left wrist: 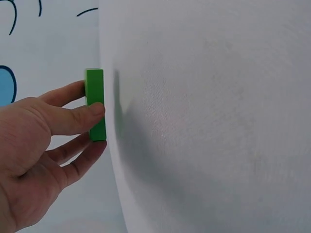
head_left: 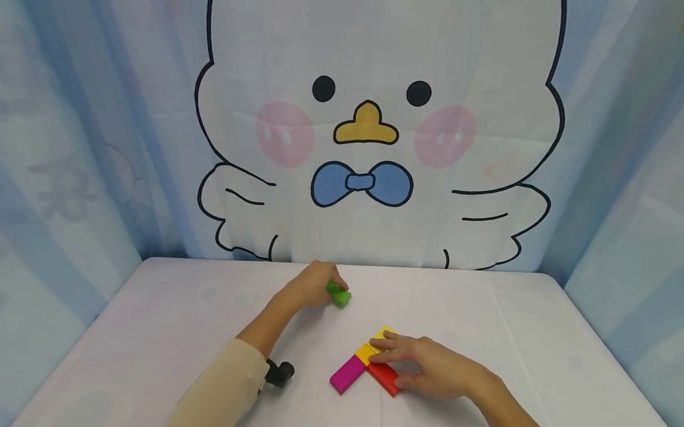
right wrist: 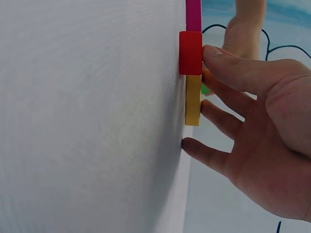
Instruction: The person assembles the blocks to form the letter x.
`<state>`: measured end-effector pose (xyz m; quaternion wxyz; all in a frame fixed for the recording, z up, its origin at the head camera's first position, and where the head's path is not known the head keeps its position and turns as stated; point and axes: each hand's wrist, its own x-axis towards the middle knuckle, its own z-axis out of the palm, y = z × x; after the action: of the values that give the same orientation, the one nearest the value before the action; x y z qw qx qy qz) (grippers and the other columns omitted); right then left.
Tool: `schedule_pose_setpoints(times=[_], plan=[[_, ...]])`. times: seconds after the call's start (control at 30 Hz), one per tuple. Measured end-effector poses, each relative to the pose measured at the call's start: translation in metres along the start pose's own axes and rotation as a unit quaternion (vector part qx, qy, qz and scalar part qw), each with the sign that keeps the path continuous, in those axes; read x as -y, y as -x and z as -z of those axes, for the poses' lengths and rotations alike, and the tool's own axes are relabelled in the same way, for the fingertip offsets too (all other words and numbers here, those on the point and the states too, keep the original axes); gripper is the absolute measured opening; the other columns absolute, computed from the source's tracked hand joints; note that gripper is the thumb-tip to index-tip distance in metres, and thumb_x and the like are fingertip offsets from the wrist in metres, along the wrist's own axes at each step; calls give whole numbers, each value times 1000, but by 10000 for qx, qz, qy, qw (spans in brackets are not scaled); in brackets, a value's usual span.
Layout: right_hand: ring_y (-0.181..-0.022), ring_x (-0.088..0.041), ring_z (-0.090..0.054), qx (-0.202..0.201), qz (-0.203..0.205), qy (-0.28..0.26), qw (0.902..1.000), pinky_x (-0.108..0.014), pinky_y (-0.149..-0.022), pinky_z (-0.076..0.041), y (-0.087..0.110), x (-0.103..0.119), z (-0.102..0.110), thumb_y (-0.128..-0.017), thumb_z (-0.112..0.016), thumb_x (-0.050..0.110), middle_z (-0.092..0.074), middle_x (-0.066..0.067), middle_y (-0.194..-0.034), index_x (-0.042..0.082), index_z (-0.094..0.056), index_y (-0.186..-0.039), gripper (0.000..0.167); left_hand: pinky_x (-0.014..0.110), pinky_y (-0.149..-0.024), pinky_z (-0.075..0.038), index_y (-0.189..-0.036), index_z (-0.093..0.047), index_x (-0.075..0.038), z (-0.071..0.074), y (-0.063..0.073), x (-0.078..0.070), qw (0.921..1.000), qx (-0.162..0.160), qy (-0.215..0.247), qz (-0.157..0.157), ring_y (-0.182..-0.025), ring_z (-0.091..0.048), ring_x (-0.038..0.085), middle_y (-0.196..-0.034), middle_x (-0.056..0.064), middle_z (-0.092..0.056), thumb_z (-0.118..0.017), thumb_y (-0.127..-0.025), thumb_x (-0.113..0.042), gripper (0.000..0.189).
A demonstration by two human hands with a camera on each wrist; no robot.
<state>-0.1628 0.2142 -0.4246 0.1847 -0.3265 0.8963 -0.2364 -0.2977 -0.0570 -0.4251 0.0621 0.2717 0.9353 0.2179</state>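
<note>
My left hand (head_left: pixel 311 284) pinches a small green block (head_left: pixel 339 294) near the far edge of the table. In the left wrist view the thumb lies along one face of the green block (left wrist: pixel 96 87), fingers on the other side, close over the tabletop. My right hand (head_left: pixel 430 368) rests its spread fingers on a yellow block (head_left: pixel 365 354), with the thumb at the end of a red block (head_left: pixel 383 378). A magenta block (head_left: pixel 347 374) lies in line with the yellow one; the red one branches off where they meet. Part of the yellow block is hidden under the fingers.
A white cloth covers the table (head_left: pixel 471 310). Behind it hangs a curtain (head_left: pixel 372 231) printed with a cartoon bird, and blue-white curtains close both sides. A black wrist device (head_left: pixel 280 374) juts from the left sleeve (head_left: pixel 218 397).
</note>
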Motion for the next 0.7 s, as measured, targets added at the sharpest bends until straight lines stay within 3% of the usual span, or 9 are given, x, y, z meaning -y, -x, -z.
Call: schedule_pose_setpoints(times=[0.7], plan=[[-157,-30,-33,-171,239,57,9996,-63,-119,-35,1,4,1,-96,-73,11,-49,10,-160,31,-65,-142,51,40,-107,-54,-113,-83,-18,-2,29,-22,9995,209,-35,-214,-113,-61,22,-115,3,-70,-80,-89,0,31]])
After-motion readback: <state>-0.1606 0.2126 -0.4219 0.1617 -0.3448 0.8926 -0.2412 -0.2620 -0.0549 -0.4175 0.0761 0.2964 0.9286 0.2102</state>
